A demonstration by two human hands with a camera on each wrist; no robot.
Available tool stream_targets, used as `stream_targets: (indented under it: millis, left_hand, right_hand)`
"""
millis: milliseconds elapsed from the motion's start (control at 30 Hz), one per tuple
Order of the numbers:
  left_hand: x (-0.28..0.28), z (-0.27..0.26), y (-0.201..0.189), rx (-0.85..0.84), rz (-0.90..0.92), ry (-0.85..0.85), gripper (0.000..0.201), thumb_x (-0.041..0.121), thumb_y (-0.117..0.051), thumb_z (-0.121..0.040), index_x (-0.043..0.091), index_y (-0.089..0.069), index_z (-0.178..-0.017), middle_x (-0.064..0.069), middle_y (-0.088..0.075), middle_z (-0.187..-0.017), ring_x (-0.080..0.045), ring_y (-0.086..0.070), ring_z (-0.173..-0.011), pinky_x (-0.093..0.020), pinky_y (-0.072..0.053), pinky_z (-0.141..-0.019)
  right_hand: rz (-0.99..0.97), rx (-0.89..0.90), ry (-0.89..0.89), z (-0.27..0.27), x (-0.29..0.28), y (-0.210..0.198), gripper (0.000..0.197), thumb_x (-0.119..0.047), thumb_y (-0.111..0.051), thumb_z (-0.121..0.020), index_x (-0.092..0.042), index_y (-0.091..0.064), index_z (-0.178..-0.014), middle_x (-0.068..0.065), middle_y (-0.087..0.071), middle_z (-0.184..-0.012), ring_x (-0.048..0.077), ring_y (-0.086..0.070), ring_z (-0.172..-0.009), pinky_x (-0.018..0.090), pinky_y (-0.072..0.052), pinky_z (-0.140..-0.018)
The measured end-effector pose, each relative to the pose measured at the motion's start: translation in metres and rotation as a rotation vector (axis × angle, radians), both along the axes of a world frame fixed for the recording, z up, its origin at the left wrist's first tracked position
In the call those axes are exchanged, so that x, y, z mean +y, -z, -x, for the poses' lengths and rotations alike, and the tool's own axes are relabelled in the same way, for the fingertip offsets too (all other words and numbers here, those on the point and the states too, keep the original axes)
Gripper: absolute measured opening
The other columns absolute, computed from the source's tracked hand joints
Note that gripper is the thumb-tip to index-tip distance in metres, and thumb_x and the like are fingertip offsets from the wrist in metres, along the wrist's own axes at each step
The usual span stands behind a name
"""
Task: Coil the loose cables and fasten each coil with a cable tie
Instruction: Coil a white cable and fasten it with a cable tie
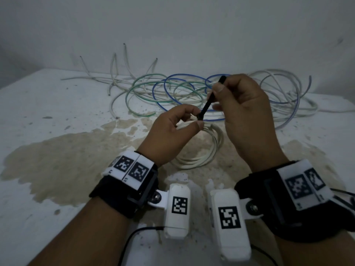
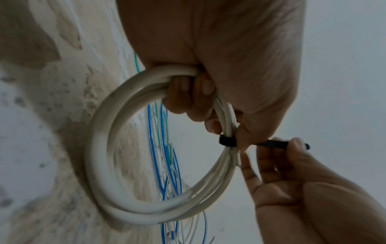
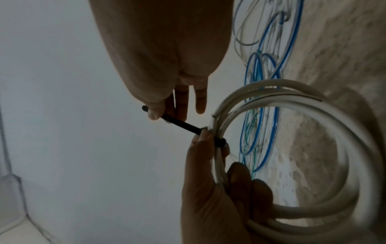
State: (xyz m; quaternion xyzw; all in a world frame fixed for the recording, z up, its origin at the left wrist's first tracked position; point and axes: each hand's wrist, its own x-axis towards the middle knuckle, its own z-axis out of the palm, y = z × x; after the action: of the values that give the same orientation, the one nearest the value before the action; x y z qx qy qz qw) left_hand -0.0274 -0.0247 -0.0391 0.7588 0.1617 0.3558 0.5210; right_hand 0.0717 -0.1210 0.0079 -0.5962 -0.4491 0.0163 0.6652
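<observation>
A coil of white cable (image 1: 207, 150) (image 2: 100, 148) (image 3: 313, 115) hangs above the table, held up at its top by my left hand (image 1: 180, 121) (image 2: 208, 102) (image 3: 219, 181), whose fingers curl round the strands. A black cable tie (image 1: 208, 101) (image 2: 227, 141) (image 3: 181, 123) is looped round the coil beside my left thumb. Its free tail sticks up and to the right. My right hand (image 1: 221, 93) (image 2: 292, 147) (image 3: 165, 112) pinches that tail between thumb and fingers.
A tangle of loose white, green and blue cables (image 1: 172, 89) (image 2: 165, 156) (image 3: 261, 99) lies on the white table (image 1: 48, 112) behind my hands, close to the wall. A tan stain (image 1: 67, 160) spreads over the table below the coil.
</observation>
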Motion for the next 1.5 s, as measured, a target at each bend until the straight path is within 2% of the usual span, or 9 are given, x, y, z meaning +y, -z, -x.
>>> stream_targets:
  millis: [133,233,400,467,567,667,933,1333,1500]
  left_hand:
    - [-0.002,0.001,-0.004,0.016,0.036,0.010,0.011,0.015,-0.064,-0.089,0.024,-0.062,-0.095,-0.009,-0.062,-0.092,0.004,-0.046,-0.047,-0.007,-0.033,-0.046]
    - [0.000,0.003,-0.004,-0.013,0.132,0.022,0.013,0.013,-0.062,-0.090,0.025,-0.062,-0.096,-0.003,-0.057,-0.079,0.001,-0.043,-0.044,-0.011,-0.034,-0.045]
    - [0.003,0.005,-0.005,-0.017,0.283,0.079,0.013,0.008,-0.058,-0.092,0.019,-0.058,-0.098,-0.017,-0.055,-0.084,-0.010,-0.036,-0.043,-0.023,-0.032,-0.044]
    - [0.002,0.004,-0.004,-0.026,0.263,0.074,0.010,0.007,-0.057,-0.092,0.016,-0.060,-0.094,-0.011,-0.058,-0.077,-0.013,-0.039,-0.043,-0.024,-0.035,-0.044]
    - [0.003,0.002,-0.002,-0.005,0.223,0.045,0.007,0.012,-0.056,-0.094,0.018,-0.059,-0.097,0.000,-0.057,-0.065,-0.013,-0.042,-0.044,-0.023,-0.036,-0.043]
    - [0.003,0.000,0.002,0.034,0.154,-0.015,0.009,0.018,-0.053,-0.096,0.023,-0.057,-0.102,0.009,-0.055,-0.062,-0.004,-0.042,-0.042,-0.020,-0.034,-0.044]
    - [0.003,-0.002,0.002,0.038,0.263,-0.010,0.016,0.018,-0.049,-0.098,0.029,-0.059,-0.094,-0.002,-0.047,-0.067,-0.009,-0.032,-0.040,-0.018,-0.028,-0.040]
    - [0.000,-0.003,0.002,0.046,0.281,-0.104,0.013,0.016,-0.051,-0.097,0.013,-0.063,-0.099,-0.003,-0.053,-0.066,-0.005,-0.040,-0.039,-0.016,-0.030,-0.040]
    - [-0.004,0.000,-0.004,0.041,0.273,0.030,0.016,0.018,-0.050,-0.098,0.029,-0.060,-0.104,0.004,-0.052,-0.068,-0.007,-0.036,-0.042,-0.016,-0.031,-0.040]
  right_hand:
    - [-0.067,-0.035,-0.046,0.007,-0.002,-0.003,0.022,-0.012,-0.055,-0.090,-0.027,-0.055,-0.073,0.011,-0.062,-0.077,0.021,-0.063,-0.074,0.038,-0.057,-0.075]
    - [-0.027,0.031,-0.079,0.002,0.000,-0.001,0.018,-0.018,-0.055,-0.089,-0.027,-0.056,-0.074,0.005,-0.064,-0.078,0.017,-0.065,-0.076,0.034,-0.056,-0.072]
    - [0.035,0.026,-0.043,-0.007,0.000,0.003,0.011,-0.027,-0.052,-0.088,-0.026,-0.055,-0.078,0.008,-0.068,-0.087,0.023,-0.067,-0.087,0.042,-0.054,-0.079]
    - [0.086,-0.007,-0.061,-0.009,0.000,0.006,0.006,-0.026,-0.057,-0.087,-0.028,-0.057,-0.081,0.002,-0.067,-0.085,0.018,-0.067,-0.086,0.037,-0.053,-0.077]
    - [0.175,-0.053,-0.090,-0.010,0.001,0.012,0.017,-0.012,-0.065,-0.085,-0.028,-0.063,-0.081,-0.010,-0.067,-0.081,0.003,-0.065,-0.077,0.019,-0.048,-0.073]
    - [0.198,-0.121,-0.055,-0.008,0.001,0.014,0.018,-0.007,-0.068,-0.082,-0.024,-0.068,-0.079,-0.005,-0.070,-0.082,0.006,-0.067,-0.078,0.022,-0.051,-0.076]
    - [0.188,-0.210,-0.064,-0.003,-0.001,0.013,0.015,-0.004,-0.068,-0.082,-0.019,-0.071,-0.084,-0.011,-0.069,-0.078,0.002,-0.065,-0.075,0.009,-0.046,-0.071]
    - [0.194,-0.240,-0.078,-0.005,-0.003,0.014,0.025,-0.006,-0.069,-0.082,-0.030,-0.068,-0.079,-0.014,-0.068,-0.077,0.000,-0.065,-0.074,0.010,-0.045,-0.070]
    - [0.166,-0.138,0.020,-0.010,-0.003,0.011,0.021,-0.014,-0.069,-0.084,-0.032,-0.066,-0.073,-0.010,-0.070,-0.073,0.008,-0.067,-0.072,0.018,-0.049,-0.068]
